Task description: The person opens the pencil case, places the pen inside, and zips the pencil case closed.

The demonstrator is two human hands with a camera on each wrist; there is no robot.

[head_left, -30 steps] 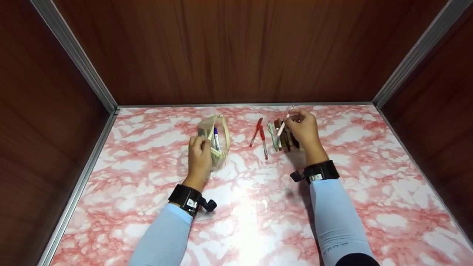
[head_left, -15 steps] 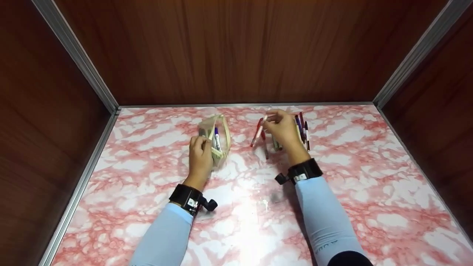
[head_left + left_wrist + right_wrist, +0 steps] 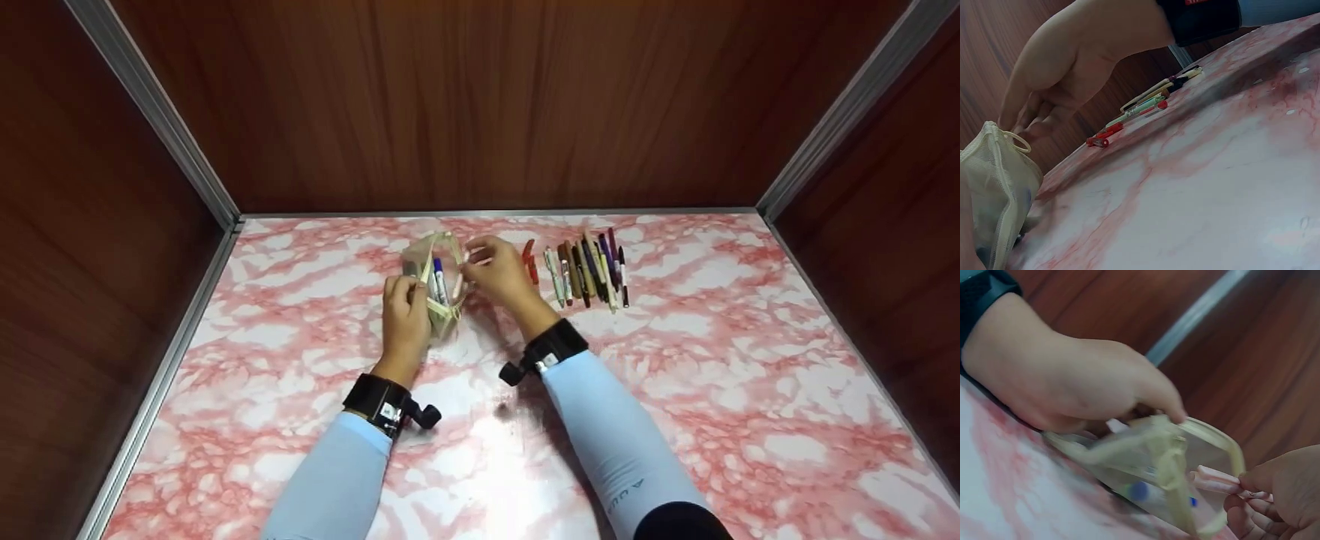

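Note:
A cream mesh pencil pouch (image 3: 444, 327) stands with its mouth open on the left half of the table. My left hand (image 3: 405, 311) grips the edge of that mouth on its near left side. Inside the pouch lies a white marker with a blue cap (image 3: 439, 276), among other items seen only dimly. At the right rim of the pouch, my right hand (image 3: 501, 271) pinches a pale pink pen (image 3: 1216, 481) between thumb and fingers. In the right wrist view the pen's front end points into the opening.
Two red pens (image 3: 531, 264) lie just right of my right hand, partly covered by it. Beyond them several pens and markers (image 3: 589, 270) lie side by side. Brown wood-look panels (image 3: 480, 105) wall the marbled red-and-white table (image 3: 750, 390) at the back and sides.
My right hand has carried the pink pen leftward from the row of pens, past the red pens, to the pouch's mouth. My left hand has stayed on the pouch.

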